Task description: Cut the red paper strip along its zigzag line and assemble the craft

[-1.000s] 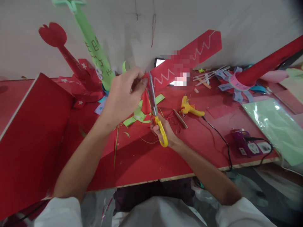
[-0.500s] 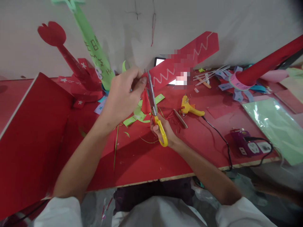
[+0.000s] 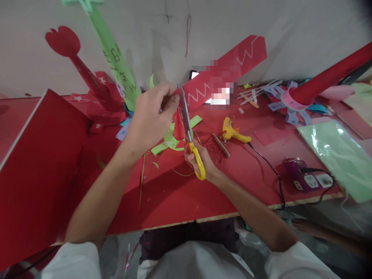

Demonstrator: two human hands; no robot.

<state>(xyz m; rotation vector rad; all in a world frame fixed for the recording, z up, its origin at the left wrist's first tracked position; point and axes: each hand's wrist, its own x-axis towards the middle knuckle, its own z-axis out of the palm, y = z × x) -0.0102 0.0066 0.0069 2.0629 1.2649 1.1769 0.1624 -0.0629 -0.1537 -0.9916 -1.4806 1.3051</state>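
Observation:
My left hand (image 3: 155, 112) pinches the near end of a long red paper strip (image 3: 250, 58), held up off the table and slanting to the upper right. A pale zigzag line is drawn along the strip, and part of it is pixelated. In my right hand (image 3: 200, 157) is a pair of scissors (image 3: 198, 164) with yellow handles, blades pointing up and lying across the strip beside my left fingertips. A narrow red piece of paper (image 3: 178, 126) hangs below my left thumb, next to the blades. Green paper scraps (image 3: 159, 148) lie under my hands.
A yellow glue gun (image 3: 232, 131) with a black cord lies right of my hands, near a brown pencil-like stick (image 3: 221, 145). A purple power socket box (image 3: 302, 176) sits near the front edge. Green and red paper models (image 3: 116, 58) stand at left; a red board (image 3: 43, 166) leans there.
The strip's far end has shifted slightly left and up. Both hands and the scissors are almost where they were. At the lower right, another person's limb shows more clearly.

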